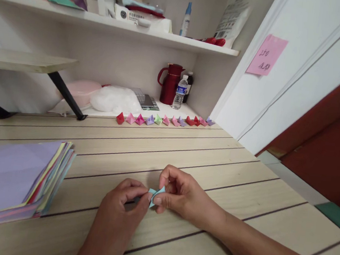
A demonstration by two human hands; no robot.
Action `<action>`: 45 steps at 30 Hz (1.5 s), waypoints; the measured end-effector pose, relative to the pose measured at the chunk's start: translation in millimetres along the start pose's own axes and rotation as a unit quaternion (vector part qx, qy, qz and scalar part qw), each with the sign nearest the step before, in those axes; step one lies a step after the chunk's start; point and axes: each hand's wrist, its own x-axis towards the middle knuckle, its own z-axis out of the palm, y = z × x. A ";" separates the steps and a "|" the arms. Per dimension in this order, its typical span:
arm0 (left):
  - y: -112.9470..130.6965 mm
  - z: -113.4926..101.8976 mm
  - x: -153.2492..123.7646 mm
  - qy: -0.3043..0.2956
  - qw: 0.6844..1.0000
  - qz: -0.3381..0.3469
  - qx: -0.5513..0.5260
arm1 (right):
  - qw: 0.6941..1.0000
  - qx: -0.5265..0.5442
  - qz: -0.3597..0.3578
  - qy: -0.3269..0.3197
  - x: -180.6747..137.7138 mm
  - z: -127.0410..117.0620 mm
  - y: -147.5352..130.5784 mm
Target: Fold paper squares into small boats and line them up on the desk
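Observation:
Both my hands meet low over the wooden table (185, 158), pinching one small light-blue folded paper piece (155, 192). My left hand (119, 216) grips its left side with closed fingertips. My right hand (180, 194) pinches its right side, thumb on top. Most of the piece is hidden between my fingers. A stack of coloured paper sheets (13, 179), lilac on top, lies at my left.
A row of several small folded paper shapes (163, 120) in red, pink, purple and green lines the table's far edge. Behind it stand a red jug (170, 84) and a water bottle (180, 92). A white door with a pink note (267, 54) is at right.

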 end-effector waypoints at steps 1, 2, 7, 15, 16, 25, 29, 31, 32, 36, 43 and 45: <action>1.3 -1.2 -0.1 -0.010 1.000 0.000 -0.003 | 1.000 0.008 0.003 -0.002 0.3 0.0 0.1; 2.9 -2.8 -0.2 -0.022 1.000 0.002 -0.008 | 1.000 0.015 0.004 -0.004 0.5 -0.2 0.1; 8.1 -13.7 -0.2 -0.080 0.997 0.011 -0.011 | 1.000 0.019 0.008 -0.009 0.9 -2.6 0.3; -13.1 -26.9 8.6 -0.061 0.998 -0.006 0.012 | 1.000 0.000 0.004 0.005 -0.4 -9.5 -3.1; -13.5 -27.8 9.6 -0.055 0.998 0.019 0.034 | 1.000 -0.004 0.003 0.007 -0.3 -10.1 -3.8; -1.4 -17.9 1.9 -0.009 0.995 0.065 0.076 | 1.000 -0.010 0.010 -0.019 -1.6 -8.4 -2.1; -3.9 -17.6 3.1 -0.025 0.996 0.056 0.067 | 1.000 -0.012 0.015 -0.022 -1.3 -9.2 -1.0; -4.4 -16.3 3.5 -0.032 0.996 0.051 0.062 | 1.000 -0.013 0.018 -0.022 -0.7 -9.8 -0.1; -4.1 -15.1 3.3 -0.034 0.997 0.048 0.055 | 1.000 -0.012 0.019 -0.022 -0.4 -9.9 0.4; -1.7 -8.6 1.8 -0.026 0.998 0.033 0.038 | 0.999 -0.001 0.015 -0.029 0.2 -8.6 1.7; -9.8 -6.9 6.4 -0.032 0.993 0.088 0.073 | 0.999 -0.011 0.027 -0.028 0.1 -5.4 0.5; -12.1 -7.8 7.6 -0.039 0.993 0.068 0.085 | 0.999 -0.020 0.031 -0.032 -0.4 -7.3 0.9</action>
